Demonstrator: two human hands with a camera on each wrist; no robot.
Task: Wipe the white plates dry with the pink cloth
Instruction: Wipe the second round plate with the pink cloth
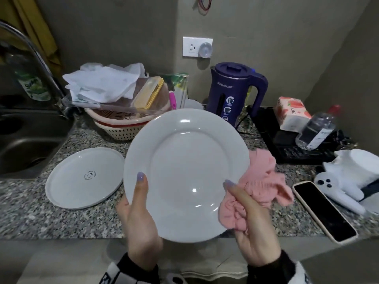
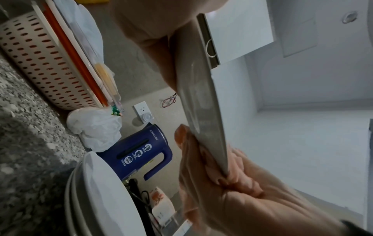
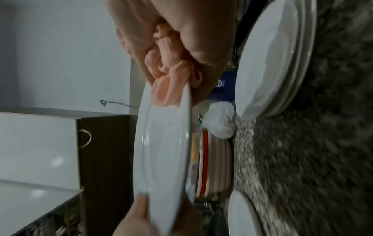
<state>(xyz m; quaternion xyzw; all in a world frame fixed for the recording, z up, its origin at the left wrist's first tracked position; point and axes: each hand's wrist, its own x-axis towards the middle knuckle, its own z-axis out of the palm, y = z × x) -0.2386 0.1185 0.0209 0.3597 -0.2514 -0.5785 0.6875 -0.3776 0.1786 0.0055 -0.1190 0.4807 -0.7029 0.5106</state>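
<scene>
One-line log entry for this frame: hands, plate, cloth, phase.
left hand: holds white plate by rim | right hand: pinches pink cloth on plate's right rim | second plate: upside down on countertop | phase: wiping

Plate [image 2: 203, 111] edge-on btwn hands (pink cloth [image 2: 240, 174] at rim).

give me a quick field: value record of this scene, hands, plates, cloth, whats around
left hand: grips the held plate's near-left rim, thumb on its face
right hand: pinches the pink cloth against the plate's right rim
held plate: face up toward the camera, lifted above the counter
second plate: upside down on the counter, left of the held one
nearby: kettle, basket, phone, sink
</scene>
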